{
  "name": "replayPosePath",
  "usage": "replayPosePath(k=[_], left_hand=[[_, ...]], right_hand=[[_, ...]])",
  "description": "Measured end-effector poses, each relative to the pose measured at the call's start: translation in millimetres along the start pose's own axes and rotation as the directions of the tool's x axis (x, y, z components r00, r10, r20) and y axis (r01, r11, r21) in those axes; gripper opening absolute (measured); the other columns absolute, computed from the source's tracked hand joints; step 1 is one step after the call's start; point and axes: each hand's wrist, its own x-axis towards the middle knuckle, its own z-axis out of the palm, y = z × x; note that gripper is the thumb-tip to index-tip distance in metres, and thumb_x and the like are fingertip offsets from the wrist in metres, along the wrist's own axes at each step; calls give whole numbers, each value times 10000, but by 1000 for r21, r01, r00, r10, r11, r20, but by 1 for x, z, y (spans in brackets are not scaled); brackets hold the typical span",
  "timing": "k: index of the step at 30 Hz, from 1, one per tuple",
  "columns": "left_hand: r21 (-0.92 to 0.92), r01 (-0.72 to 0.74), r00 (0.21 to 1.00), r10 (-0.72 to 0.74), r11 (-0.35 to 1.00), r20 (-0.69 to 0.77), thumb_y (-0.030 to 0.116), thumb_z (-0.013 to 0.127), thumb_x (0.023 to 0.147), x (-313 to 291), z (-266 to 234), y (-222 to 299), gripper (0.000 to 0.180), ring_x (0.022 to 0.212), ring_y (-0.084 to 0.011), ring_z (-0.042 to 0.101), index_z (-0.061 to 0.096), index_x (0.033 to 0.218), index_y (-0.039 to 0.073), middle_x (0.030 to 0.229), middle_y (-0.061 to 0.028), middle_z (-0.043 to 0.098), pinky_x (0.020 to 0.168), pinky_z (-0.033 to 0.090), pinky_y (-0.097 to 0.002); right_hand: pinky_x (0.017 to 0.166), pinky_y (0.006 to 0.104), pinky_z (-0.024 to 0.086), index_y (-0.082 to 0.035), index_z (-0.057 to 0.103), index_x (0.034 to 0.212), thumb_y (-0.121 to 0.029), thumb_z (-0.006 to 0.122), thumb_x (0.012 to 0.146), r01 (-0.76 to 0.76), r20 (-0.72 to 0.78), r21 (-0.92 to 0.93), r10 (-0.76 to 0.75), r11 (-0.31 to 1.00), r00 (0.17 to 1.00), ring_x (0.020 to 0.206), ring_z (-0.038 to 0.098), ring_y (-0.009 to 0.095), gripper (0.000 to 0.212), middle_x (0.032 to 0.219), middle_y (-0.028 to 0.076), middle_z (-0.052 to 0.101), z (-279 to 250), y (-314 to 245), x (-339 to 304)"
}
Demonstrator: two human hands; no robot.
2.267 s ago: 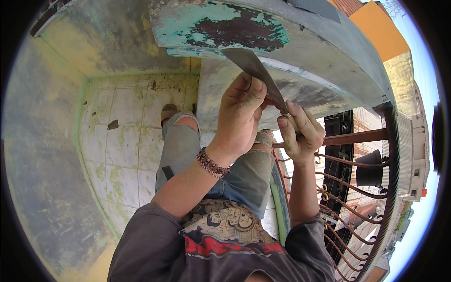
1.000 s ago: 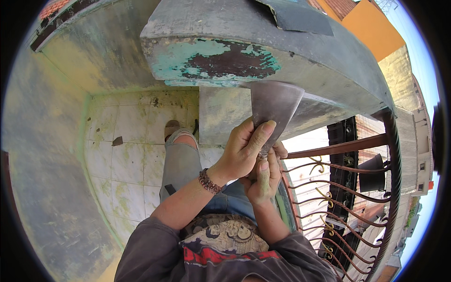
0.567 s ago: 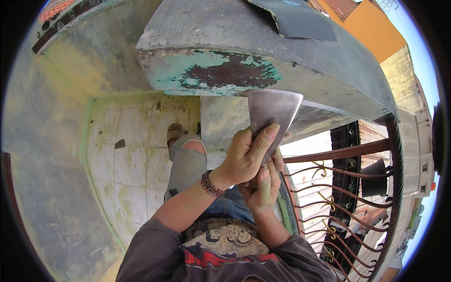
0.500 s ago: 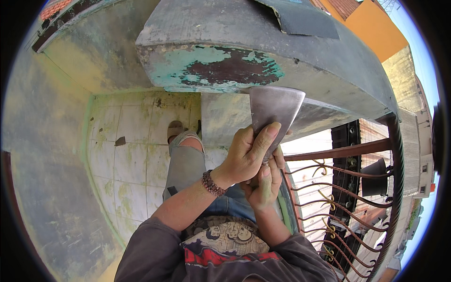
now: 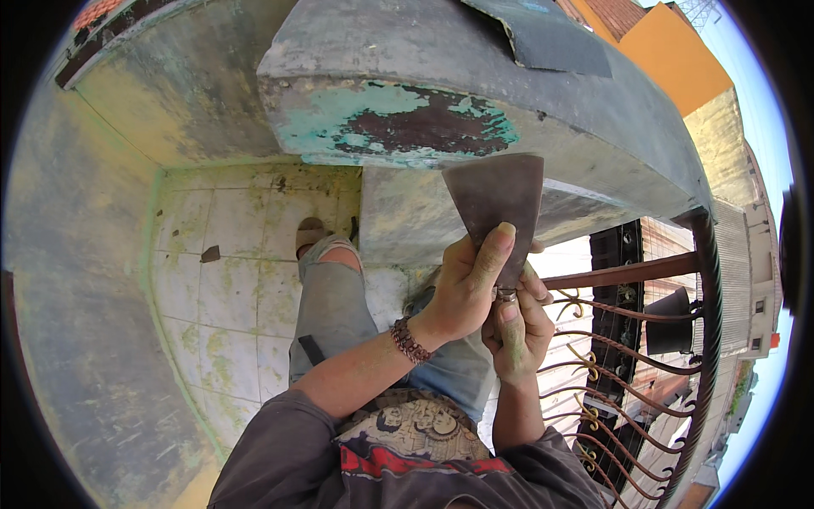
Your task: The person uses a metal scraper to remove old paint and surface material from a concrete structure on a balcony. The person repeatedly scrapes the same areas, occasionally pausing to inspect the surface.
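Both my hands hold a paint scraper (image 5: pixel 500 195), its wide, flared metal blade pointing up and away from me. My left hand (image 5: pixel 462 293) is closed round the lower blade, with the thumb lying flat along its face. Just below, my right hand (image 5: pixel 519 335) grips the handle end, which the fingers mostly hide. The blade's straight edge is close under a rounded concrete ledge (image 5: pixel 585 140). On that ledge's front face is a patch of turquoise paint (image 5: pixel 326 119) surrounding a dark brown bare area (image 5: pixel 415 123). Whether the blade touches the ledge I cannot tell.
A dark sheet of sandpaper (image 5: pixel 560 47) lies on the ledge top. At right stands a wrought-iron railing (image 5: pixel 712 297) with curled bars, and a black bucket (image 5: pixel 670 321) beyond it. Stained white floor tiles (image 5: pixel 229 293) and a weathered wall (image 5: pixel 76 297) are at left.
Both hands have moved right and slightly down with the scraper. The blade has turned so its face shows darker and its edge lies more level.
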Motion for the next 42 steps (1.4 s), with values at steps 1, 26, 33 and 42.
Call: replayPosePath(k=[1, 26, 33, 42], left_hand=[[-17, 16, 1000, -16, 1000, -21, 426, 354, 1048, -1, 0, 0, 543, 731, -214, 688, 591, 1041, -62, 744, -142, 689, 705, 561, -333], [-48, -31, 999, 29, 998, -40, 402, 361, 1052, -1, 0, -6, 479, 620, -219, 664, 562, 976, -25, 667, -115, 639, 604, 554, -335], [-45, -53, 994, 48, 998, -102, 377, 409, 1045, 0, 6, -3, 445, 572, -214, 647, 555, 958, -34, 646, -124, 624, 565, 550, -347], [95, -29, 994, 39, 995, -103, 377, 406, 1047, -4, -4, 2, 451, 554, -188, 632, 555, 964, -42, 629, -96, 614, 553, 539, -304]], right_hand=[[431, 207, 272, 149, 592, 1140, -100, 532, 969, 44, 30, 40, -46, 998, 999, 472, 414, 39, 308, 575, -27, 485, 7, -3, 3], [589, 205, 381, 123, 547, 1259, -39, 564, 935, 158, 37, -185, -154, 970, 987, 691, 509, 62, 363, 679, 11, 566, -1, 10, 1], [717, 269, 395, 140, 538, 1227, -90, 559, 955, 77, 26, -99, -75, 992, 997, 732, 514, 112, 358, 767, 51, 595, 2, 6, 1], [772, 301, 455, 143, 575, 1178, -143, 591, 944, 188, -58, -110, -195, 976, 979, 849, 571, 156, 369, 981, 128, 653, 23, 19, 2]])
